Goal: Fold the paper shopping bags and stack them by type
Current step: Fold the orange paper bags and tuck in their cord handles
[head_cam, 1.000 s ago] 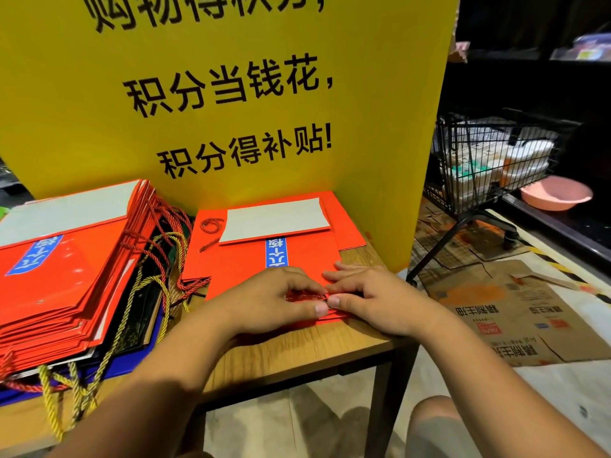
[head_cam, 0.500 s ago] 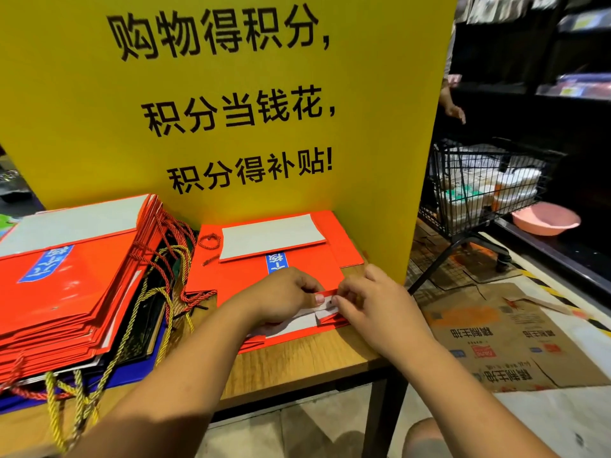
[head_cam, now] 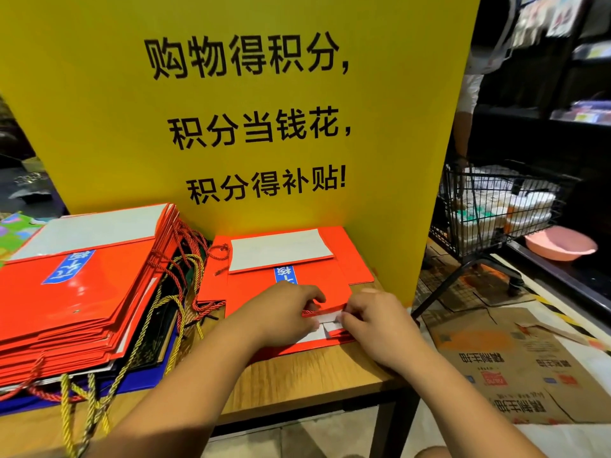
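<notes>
two hands, left hand [head_cam: 284, 312] and right hand [head_cam: 377, 322], close together over the near right part of the tabletop [head_cam: 314, 375], fingertips almost meeting.

left hand: fingers curled over the raised near edge of the red paper bag [head_cam: 330, 282], gripping it.

right hand: fingertips pinching the same edge from the right, where the red flap meets white inner paper.

red paper bag: flat on the wooden tabletop, near edge lifted slightly. a blue label strip is partly hidden by the left hand and a pale grey panel lies at the far end. more red paper shows beneath it on both sides, with a red cord handle at the left.

one stack of red bags [head_cam: 76, 292]: left of the worked bag and just beside it. the bags are folded flat and the top one shows a blue label and a grey panel. red cords spill from its right side.

under the stack: a dark bag with gold cords [head_cam: 66, 408] hanging over the near table edge, and a blue bag [head_cam: 142, 381] at the bottom.

one yellow sign board [head_cam: 231, 110]: upright behind the bags, with black printed characters.

right of the table, on the floor: flattened cardboard [head_cam: 512, 358].

farther right: a black wire shopping cart [head_cam: 496, 206] holding packaged goods and a pink basin [head_cam: 562, 242] on a low dark ledge.

behind the board's right edge: part of a person [head_cam: 466, 94] in white, standing.
</notes>
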The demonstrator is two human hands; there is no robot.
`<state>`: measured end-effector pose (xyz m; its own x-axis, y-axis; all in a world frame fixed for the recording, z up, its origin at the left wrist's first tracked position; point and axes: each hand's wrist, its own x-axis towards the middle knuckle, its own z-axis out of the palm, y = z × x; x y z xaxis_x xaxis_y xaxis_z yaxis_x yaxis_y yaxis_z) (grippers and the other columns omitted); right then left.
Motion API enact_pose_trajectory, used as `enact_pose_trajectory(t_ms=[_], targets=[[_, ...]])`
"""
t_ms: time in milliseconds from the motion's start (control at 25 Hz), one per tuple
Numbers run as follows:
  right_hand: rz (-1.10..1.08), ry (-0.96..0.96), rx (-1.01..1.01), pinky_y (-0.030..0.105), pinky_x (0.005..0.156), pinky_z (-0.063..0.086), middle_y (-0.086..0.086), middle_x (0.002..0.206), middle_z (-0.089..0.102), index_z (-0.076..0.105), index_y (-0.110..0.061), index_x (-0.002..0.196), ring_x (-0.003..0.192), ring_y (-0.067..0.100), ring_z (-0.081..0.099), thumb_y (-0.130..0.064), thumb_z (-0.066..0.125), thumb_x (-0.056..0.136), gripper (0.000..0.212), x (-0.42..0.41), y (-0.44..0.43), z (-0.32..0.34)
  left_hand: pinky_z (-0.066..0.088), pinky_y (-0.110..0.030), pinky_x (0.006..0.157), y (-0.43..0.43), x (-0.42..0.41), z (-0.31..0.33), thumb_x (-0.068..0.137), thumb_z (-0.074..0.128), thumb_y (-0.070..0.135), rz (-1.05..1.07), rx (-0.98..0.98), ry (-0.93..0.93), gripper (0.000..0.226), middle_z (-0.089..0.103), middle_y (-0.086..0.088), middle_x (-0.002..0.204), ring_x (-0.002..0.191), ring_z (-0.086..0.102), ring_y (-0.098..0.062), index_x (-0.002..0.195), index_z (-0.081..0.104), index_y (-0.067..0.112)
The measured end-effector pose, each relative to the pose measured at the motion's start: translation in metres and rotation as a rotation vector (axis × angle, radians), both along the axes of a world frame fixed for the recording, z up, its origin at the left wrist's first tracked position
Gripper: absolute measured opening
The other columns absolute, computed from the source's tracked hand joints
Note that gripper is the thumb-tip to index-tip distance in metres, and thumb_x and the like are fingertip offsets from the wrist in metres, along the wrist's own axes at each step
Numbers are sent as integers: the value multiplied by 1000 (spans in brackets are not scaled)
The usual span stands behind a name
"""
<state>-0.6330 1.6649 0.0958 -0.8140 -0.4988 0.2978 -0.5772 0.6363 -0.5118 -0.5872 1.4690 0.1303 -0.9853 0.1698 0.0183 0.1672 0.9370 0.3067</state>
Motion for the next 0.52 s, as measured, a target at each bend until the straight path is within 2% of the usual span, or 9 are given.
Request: enact_pose_trajectory(t_ms=[80,160,240,320,440,520], targets=[[53,-152,-271,27,58,38,-8,61,48,54,-16,61,61,6,46,-19,71,88,32,0,4,-1,47,-27,97,-4,2,-2,88,64,25,10,-18,1,42,66,7,122,114,60,-9,130,57,28],[132,-444,-552,22,50,29,-7,54,41,51,-12,63,50,6,37,-9,66,92,33,-3,10,1,47,-26,95,-7,4,-2,87,64,22,14,-16,10,42,67,8,121,112,60,-9,128,57,27],[220,-692,-717,26,48,20,-1,52,36,54,-12,66,47,11,29,-12,61,94,29,-7,17,4,47,-25,92,-7,5,-3,86,63,22,15,-31,40,43,65,8,122,110,60,-11,129,57,27],[326,-877,-882,28,46,17,3,51,30,52,-12,66,45,13,26,-18,60,86,22,-9,25,10,47,-25,93,-6,6,-6,85,62,20,32,-21,47,46,65,7,124,112,60,-12,130,56,27],[516,-1029,-1194,19,39,24,-2,53,30,48,-11,66,40,7,30,-19,73,76,28,-12,40,31,45,-21,91,-4,7,-14,85,61,14,51,12,62,47,65,9,122,111,59,-9,130,56,26],[628,-1019,-1247,18,38,24,-3,56,35,53,-10,65,40,5,29,-19,75,75,26,-14,50,46,44,-21,87,-4,8,-16,85,60,10,82,27,101,47,65,8,120,110,59,-11,129,57,26]])
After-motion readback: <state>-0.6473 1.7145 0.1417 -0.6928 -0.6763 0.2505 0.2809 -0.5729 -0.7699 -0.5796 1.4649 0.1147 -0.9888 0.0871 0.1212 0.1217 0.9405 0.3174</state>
